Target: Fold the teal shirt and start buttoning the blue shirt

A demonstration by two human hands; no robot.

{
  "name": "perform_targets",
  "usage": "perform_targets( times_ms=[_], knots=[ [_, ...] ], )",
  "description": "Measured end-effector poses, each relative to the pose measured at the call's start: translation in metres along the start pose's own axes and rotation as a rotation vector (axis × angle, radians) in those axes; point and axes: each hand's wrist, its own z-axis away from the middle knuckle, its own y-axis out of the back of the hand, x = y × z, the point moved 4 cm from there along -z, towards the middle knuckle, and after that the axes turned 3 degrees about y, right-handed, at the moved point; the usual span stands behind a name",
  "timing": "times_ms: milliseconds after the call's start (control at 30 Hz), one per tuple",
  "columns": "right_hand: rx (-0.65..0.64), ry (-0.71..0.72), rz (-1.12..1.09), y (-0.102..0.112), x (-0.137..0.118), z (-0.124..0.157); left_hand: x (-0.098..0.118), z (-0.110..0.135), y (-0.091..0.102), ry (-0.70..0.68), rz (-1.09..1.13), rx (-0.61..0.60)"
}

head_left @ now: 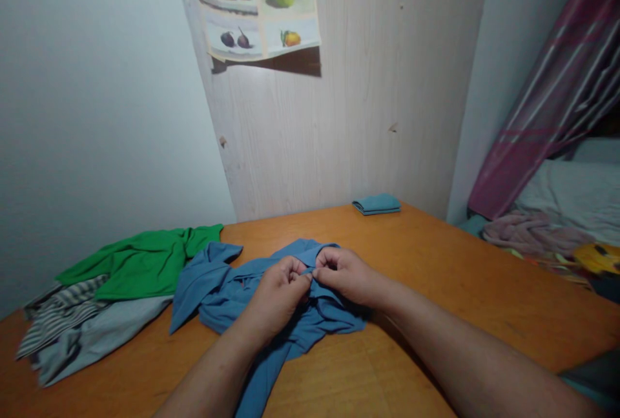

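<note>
A blue shirt [217, 292] lies crumpled on the orange wooden table [436, 276] in front of me. My left hand [278, 292] and my right hand [346, 274] meet over its middle, knuckles almost touching. Both have their fingers curled and pinch the blue fabric near the collar. The shirt's lower part runs under my left forearm toward the table's near edge.
A green garment [140, 260] lies at the left on top of a striped one [61, 311] and a grey one [97, 337]. A small folded blue cloth [376, 204] sits at the back by the wooden panel. A bed with bedding [557, 224] stands to the right.
</note>
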Motion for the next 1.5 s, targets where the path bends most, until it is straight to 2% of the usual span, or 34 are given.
perform_targets(
  times_ms=[100, 233, 300, 400, 500, 600, 667, 800, 867, 933, 1000, 1100, 1233, 1300, 1400, 1500],
  knots=[
    [0.012, -0.005, -0.013, -0.001, 0.0, 0.0, 0.002, 0.0, 0.002, -0.053, -0.036, 0.029],
    [0.026, -0.032, -0.07, 0.003, -0.004, -0.001, 0.009, 0.003, 0.003, -0.017, 0.007, -0.053],
    [0.032, -0.067, -0.133, 0.007, -0.004, -0.002, 0.013, 0.004, 0.007, -0.006, 0.039, -0.056],
    [0.076, -0.106, -0.24, 0.015, -0.002, -0.003, 0.014, 0.0, 0.019, -0.013, 0.044, 0.056],
    [0.059, -0.126, -0.488, 0.024, -0.003, -0.002, 0.006, -0.007, 0.03, -0.029, -0.018, 0.14],
    [-0.109, -0.15, -0.702, 0.029, -0.009, 0.004, -0.005, -0.014, 0.033, -0.061, -0.106, 0.119],
    [-0.291, -0.189, -0.71, 0.029, -0.013, 0.01, -0.011, -0.016, 0.031, -0.09, -0.173, 0.084],
    [-0.804, -0.306, -0.659, 0.019, -0.019, 0.027, -0.018, -0.018, 0.027, -0.129, -0.347, 0.064],
    [-1.011, -0.37, -0.67, 0.013, -0.02, 0.034, -0.021, -0.017, 0.027, -0.155, -0.433, 0.081],
    [-1.042, -0.384, -0.673, 0.012, -0.021, 0.035, -0.023, -0.016, 0.028, -0.197, -0.498, 0.127],
    [-0.901, -0.334, -0.644, 0.015, -0.021, 0.028, -0.026, -0.015, 0.029, -0.225, -0.52, 0.185],
    [-0.538, -0.24, -0.599, 0.025, -0.016, 0.013, -0.032, -0.016, 0.031, -0.201, -0.49, 0.234],
    [-0.084, -0.224, -0.578, 0.039, 0.003, -0.005, -0.029, -0.02, 0.031, -0.147, -0.377, 0.214],
    [0.098, -0.224, -0.512, 0.045, 0.015, -0.01, -0.024, -0.021, 0.032, -0.107, -0.239, 0.198],
    [0.336, -0.166, -0.276, 0.056, 0.03, -0.015, -0.017, -0.021, 0.034, -0.02, 0.12, 0.172],
    [0.426, -0.101, -0.056, 0.061, 0.045, -0.016, -0.014, -0.02, 0.039, 0.026, 0.476, 0.155]
  ],
)
